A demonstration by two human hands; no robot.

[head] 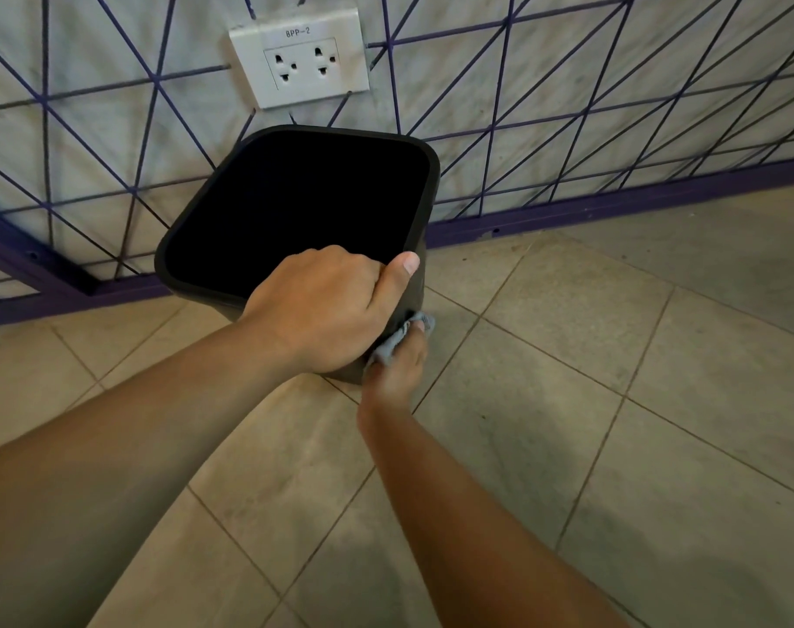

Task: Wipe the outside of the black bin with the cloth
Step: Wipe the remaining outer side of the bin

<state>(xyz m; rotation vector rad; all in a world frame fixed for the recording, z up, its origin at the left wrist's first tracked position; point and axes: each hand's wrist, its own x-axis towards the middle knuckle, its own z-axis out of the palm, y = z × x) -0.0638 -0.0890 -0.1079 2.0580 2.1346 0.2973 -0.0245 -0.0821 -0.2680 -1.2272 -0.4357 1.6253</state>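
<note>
The black bin [195, 219] stands on the tiled floor against the wall, with its square mouth tilted toward me. My left hand [322, 305] grips the bin's near rim, fingers curled inside and thumb along the right edge. Lower down, my right hand [395, 369] presses a small grey-blue cloth [397, 339] against the bin's near right side wall. Most of that wall is hidden behind my left hand.
A white double power socket [300, 61] sits on the wall just above the bin. The wall carries purple crossing lines and a purple skirting board [612, 206]. Beige floor tiles [612, 401] spread to the right and toward me.
</note>
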